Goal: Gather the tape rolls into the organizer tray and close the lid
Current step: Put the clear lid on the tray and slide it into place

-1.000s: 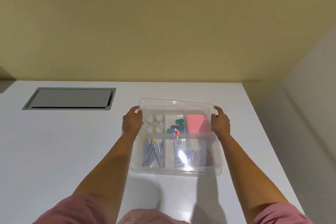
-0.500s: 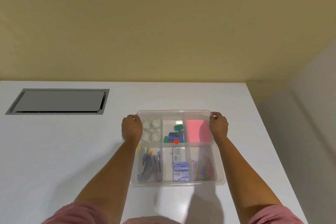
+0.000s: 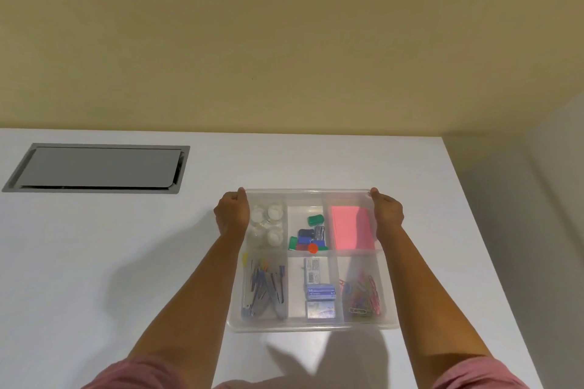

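Observation:
A clear plastic organizer tray (image 3: 311, 327) lies on the white table, with its clear lid (image 3: 308, 191) flat on top. Several clear tape rolls (image 3: 267, 226) show through the lid in the far left compartment. My left hand (image 3: 232, 211) grips the lid's far left corner. My right hand (image 3: 387, 211) grips its far right corner. Both sets of fingers are curled over the lid's rim.
Other compartments hold a pink note pad (image 3: 350, 227), coloured clips (image 3: 308, 238), pens (image 3: 265, 287), staple boxes (image 3: 319, 297) and paper clips (image 3: 361, 294). A grey cable hatch (image 3: 98, 169) is set in the table at the far left. The table's right edge (image 3: 493, 246) runs close to the tray.
The lid's far edge came down from a tilt to lie flat on the tray. Both hands went down with it, staying on the far corners.

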Available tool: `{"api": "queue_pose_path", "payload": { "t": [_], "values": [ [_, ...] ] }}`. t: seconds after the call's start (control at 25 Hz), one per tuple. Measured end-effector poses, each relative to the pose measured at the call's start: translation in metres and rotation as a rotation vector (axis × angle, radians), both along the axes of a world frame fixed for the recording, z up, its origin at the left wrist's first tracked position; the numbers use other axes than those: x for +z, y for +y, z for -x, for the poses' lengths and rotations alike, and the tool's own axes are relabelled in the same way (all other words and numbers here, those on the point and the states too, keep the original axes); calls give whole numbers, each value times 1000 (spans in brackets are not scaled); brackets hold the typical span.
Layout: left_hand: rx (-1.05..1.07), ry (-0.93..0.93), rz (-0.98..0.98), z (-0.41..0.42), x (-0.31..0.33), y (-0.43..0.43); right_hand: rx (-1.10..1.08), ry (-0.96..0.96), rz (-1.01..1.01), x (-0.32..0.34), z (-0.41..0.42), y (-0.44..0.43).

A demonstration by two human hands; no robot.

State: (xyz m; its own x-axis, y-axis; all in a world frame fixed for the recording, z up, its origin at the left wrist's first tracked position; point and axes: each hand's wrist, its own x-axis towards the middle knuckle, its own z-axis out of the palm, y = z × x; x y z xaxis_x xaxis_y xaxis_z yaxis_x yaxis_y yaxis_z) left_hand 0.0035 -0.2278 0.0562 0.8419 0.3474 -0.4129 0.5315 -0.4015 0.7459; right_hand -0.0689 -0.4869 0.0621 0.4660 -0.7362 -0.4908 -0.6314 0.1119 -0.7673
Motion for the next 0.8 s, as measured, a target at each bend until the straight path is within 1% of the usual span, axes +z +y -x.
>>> {"api": "queue_pose_path", "payload": {
  "t": [0.36,0.52,0.72,0.8],
  "values": [
    [10,70,71,-7,-6,4,5,-20,-5,-10,1,0],
    [55,58,94,-7,-9,7,0,-27,12,-15,0,-2],
    [40,56,30,-5,-4,1,33,16,113,-16,-1,3],
    [8,52,13,-4,0,2,41,3,171,-17,0,3]
  ]
}}
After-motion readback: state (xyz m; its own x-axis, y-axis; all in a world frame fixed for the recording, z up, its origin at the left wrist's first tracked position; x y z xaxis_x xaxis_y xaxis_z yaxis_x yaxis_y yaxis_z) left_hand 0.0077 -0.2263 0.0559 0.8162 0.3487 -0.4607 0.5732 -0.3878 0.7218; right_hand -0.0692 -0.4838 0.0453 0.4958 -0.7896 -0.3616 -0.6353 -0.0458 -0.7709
